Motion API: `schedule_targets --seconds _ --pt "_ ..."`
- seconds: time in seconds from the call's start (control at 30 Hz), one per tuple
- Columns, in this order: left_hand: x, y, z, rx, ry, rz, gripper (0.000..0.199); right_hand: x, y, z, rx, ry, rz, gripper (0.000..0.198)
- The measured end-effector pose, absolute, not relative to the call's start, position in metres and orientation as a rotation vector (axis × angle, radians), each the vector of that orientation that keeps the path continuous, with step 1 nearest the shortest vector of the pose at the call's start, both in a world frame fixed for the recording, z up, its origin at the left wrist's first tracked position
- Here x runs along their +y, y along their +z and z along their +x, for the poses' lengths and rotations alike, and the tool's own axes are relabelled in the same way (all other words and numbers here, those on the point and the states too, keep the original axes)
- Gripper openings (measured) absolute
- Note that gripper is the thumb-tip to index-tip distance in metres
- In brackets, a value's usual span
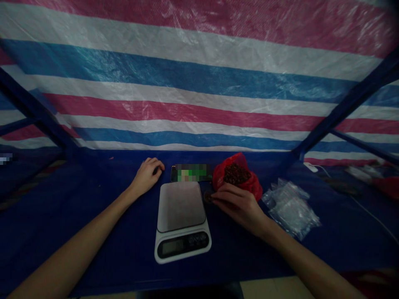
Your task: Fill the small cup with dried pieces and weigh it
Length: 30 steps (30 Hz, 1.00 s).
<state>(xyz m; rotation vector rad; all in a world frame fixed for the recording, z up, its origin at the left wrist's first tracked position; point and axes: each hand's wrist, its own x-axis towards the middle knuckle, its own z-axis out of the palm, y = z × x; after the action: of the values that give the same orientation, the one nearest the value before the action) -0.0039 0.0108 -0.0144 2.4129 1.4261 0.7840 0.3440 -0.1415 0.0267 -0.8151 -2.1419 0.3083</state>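
A white kitchen scale (181, 220) with a bare grey platform sits on the dark blue table cover (93, 224). My left hand (146, 176) rests on the cover, left of the scale's far corner, fingers curled loosely with nothing in them. To the right of the scale my right hand (238, 205) pinches a small dark round object (208, 197) against the cover. Just behind that hand stands an open red plastic bag (238, 174) filled with small dark brown pieces.
A heap of small clear plastic bags (291, 207) lies right of the red bag. A dark flat object (190, 172) lies behind the scale. A striped red, white and blue tarp (199, 83) forms the back wall, with dark blue frame bars (343, 112) at the sides.
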Motion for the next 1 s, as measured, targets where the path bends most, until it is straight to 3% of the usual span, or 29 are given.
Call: schedule_targets --seconds 0.47,0.63,0.77,1.0 --pt "0.010 -0.013 -0.002 1.416 0.791 2.419 0.020 -0.124 0.013 0.342 -2.039 0.424 -0.989 0.018" --pt "0.010 -0.013 -0.002 1.419 0.816 2.406 0.020 -0.104 0.021 0.346 -2.145 0.227 -1.203 0.036" --pt "0.008 -0.014 -0.003 1.422 0.836 2.404 0.021 -0.086 0.035 0.342 -2.366 0.034 -1.460 0.024" --pt "0.008 -0.014 -0.004 1.427 0.835 2.398 0.021 -0.082 0.030 0.342 -2.555 -0.009 -1.338 0.011"
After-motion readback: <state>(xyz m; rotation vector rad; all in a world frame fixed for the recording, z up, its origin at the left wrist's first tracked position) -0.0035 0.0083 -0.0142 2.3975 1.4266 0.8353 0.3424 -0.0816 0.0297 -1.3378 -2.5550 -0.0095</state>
